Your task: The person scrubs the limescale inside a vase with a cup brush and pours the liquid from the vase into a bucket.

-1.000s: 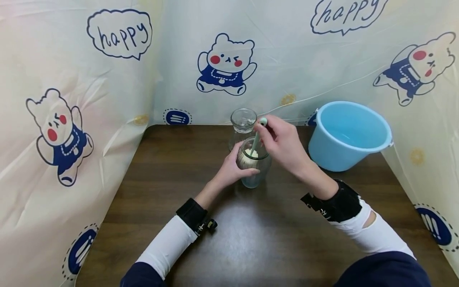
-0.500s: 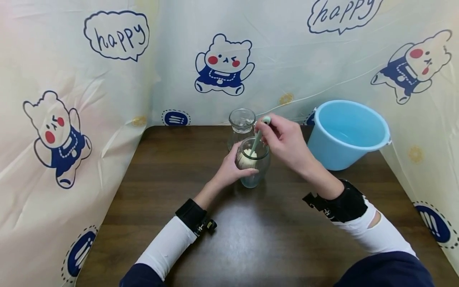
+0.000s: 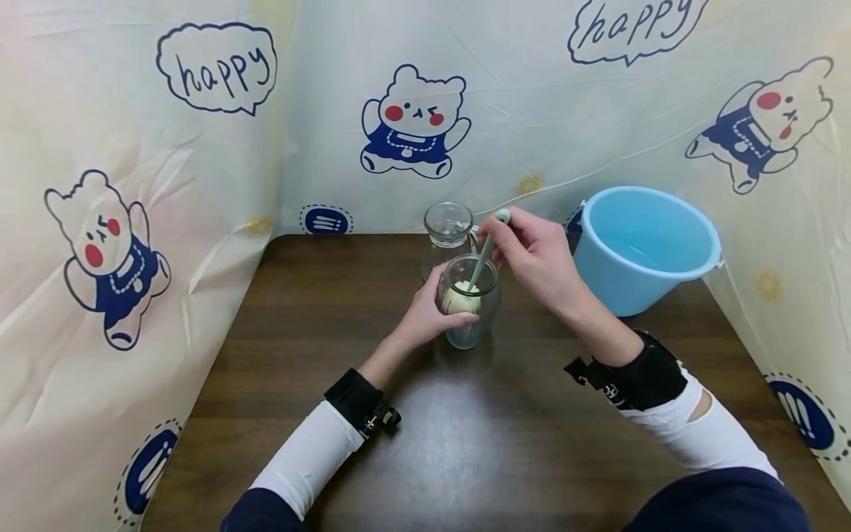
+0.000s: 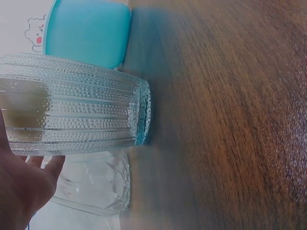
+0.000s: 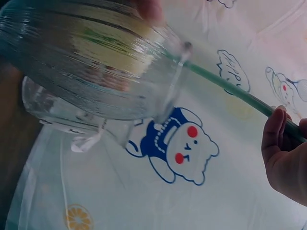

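A ribbed clear glass vase [image 3: 488,314] is in the middle of the head view, mouth up. My left hand [image 3: 428,310] grips its upper side, fingers around the far side and thumb on the near side. Inside is the cream sponge head [image 3: 462,299] of a bottle brush, seen blurred through the glass in the right wrist view. Its pale green handle [image 3: 484,255] slants out of the mouth to the right. Above the vase, my right hand [image 3: 540,255] pinches the handle near its top, as the right wrist view also shows with the curled fingers [image 5: 276,127].
A second clear glass vase [image 3: 448,222] stands close behind the held one, with a pale ribbon [image 5: 88,143] at its neck. At the back right sits a light blue bucket [image 3: 621,284]. A printed curtain hangs behind the brown wooden table [image 3: 319,310].
My right hand has moved a little right and slightly up, tilting the brush handle further right. My left hand and the vase stay nearly where they were.
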A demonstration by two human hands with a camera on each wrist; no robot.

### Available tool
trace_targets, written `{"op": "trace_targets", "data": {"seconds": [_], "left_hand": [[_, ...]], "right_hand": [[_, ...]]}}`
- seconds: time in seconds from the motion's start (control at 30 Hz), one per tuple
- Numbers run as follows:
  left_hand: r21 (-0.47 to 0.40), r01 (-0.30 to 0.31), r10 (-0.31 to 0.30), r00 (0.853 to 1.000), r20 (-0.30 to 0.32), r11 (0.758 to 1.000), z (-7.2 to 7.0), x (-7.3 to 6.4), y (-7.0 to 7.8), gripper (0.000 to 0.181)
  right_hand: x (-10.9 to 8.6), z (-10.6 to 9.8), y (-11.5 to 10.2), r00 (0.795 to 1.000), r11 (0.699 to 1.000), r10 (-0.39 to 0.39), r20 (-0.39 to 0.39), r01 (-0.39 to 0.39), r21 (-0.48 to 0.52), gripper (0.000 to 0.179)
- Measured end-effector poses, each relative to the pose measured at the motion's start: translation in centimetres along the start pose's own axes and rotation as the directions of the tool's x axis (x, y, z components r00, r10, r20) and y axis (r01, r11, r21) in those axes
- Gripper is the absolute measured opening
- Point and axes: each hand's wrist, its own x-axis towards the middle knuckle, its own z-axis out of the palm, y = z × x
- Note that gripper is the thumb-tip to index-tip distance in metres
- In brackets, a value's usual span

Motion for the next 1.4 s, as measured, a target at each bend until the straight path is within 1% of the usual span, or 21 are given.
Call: {"op": "trace_targets", "data": {"seconds": [0.13,0.27,0.3,0.37,0.4,0.53,0.6,0.63,0.67,0.73,0.8,0.9,0.97,1.03,1.17,1.23,1.3,1.4], "left_hand": [[-0.002,-0.009,0.009,1.000,0.003,1.000,0.0,0.0,0.0,0.097],[0.003,-0.018,0.018,1.000,0.001,1.000,0.0,-0.1,0.1,0.098],[0.000,-0.015,0.015,1.000,0.003,1.000,0.0,-0.1,0.3,0.098],[-0.003,-0.016,0.016,1.000,0.007,1.000,-0.1,-0.4,1.4,0.096],[-0.004,-0.018,0.018,1.000,0.009,1.000,-0.2,-0.6,2.0,0.096],[-0.007,-0.014,0.014,1.000,0.011,1.000,-0.2,-0.5,1.7,0.094],[-0.006,-0.010,0.010,1.000,0.009,1.000,0.0,-0.2,0.6,0.095],[-0.004,-0.007,0.007,1.000,0.008,1.000,0.1,0.0,0.0,0.095],[-0.004,-0.009,0.009,1.000,0.011,1.000,0.1,0.0,0.0,0.095],[0.001,-0.007,0.007,1.000,0.011,1.000,0.1,0.0,0.0,0.095],[0.003,-0.009,0.009,1.000,0.014,1.000,0.0,-0.1,0.4,0.096],[-0.003,-0.007,0.007,1.000,0.023,1.000,-0.4,-0.6,2.0,0.095],[-0.009,-0.007,0.007,1.000,0.027,1.000,-0.6,-0.9,2.9,0.094],[-0.007,-0.005,0.005,0.999,0.032,1.000,-0.8,-1.1,3.7,0.093],[0.003,0.006,-0.006,0.999,0.037,1.000,-0.8,-1.1,4.0,0.091],[0.000,0.008,-0.008,0.999,0.037,1.000,-0.8,-1.2,4.0,0.091],[-0.006,0.006,-0.005,0.999,0.033,1.000,-0.7,-1.2,3.9,0.091],[-0.010,-0.002,0.003,1.000,0.024,1.000,-0.7,-1.2,3.8,0.092]], "right_hand": [[-0.5,0.3,-0.6,0.999,0.999,-0.025,0.027,0.025,-0.019,0.021],[0.0,-0.2,0.2,1.000,1.000,-0.006,0.007,0.006,-0.022,0.025],[0.1,-0.3,0.5,1.000,1.000,0.000,0.004,0.000,-0.016,0.026],[0.3,-0.3,1.1,1.000,1.000,0.014,0.008,-0.014,-0.004,0.027],[0.2,-0.3,1.4,1.000,1.000,0.018,0.016,-0.018,-0.013,0.028],[-0.4,0.9,2.9,0.997,0.999,0.019,0.071,-0.016,-0.040,0.026],[-0.9,1.5,3.5,0.995,0.997,0.025,0.097,-0.018,-0.076,0.026],[-1.0,1.7,3.7,0.994,0.996,0.030,0.104,-0.020,-0.090,0.025],[-1.1,1.8,3.8,0.993,0.994,0.038,0.108,-0.026,-0.107,0.025],[-1.1,1.7,3.7,0.995,0.990,0.042,0.087,-0.030,-0.138,0.027],[-0.9,1.3,3.4,0.998,0.988,0.034,0.045,-0.027,-0.151,0.030],[-0.7,0.9,3.1,1.000,0.988,0.019,-0.006,-0.020,-0.155,0.033],[-0.8,0.8,3.2,1.000,0.986,0.014,-0.004,-0.015,-0.166,0.033],[-1.1,1.0,3.6,1.000,0.982,0.016,0.025,-0.011,-0.189,0.031],[-1.6,1.2,4.4,0.994,0.969,0.013,0.104,0.013,-0.248,0.027],[-1.6,1.1,4.4,0.993,0.962,0.004,0.118,0.028,-0.271,0.026],[-1.4,0.8,4.3,0.995,0.958,-0.010,0.096,0.037,-0.284,0.026],[-0.9,0.1,3.8,0.999,0.959,-0.050,0.022,0.054,-0.279,0.025]]}}
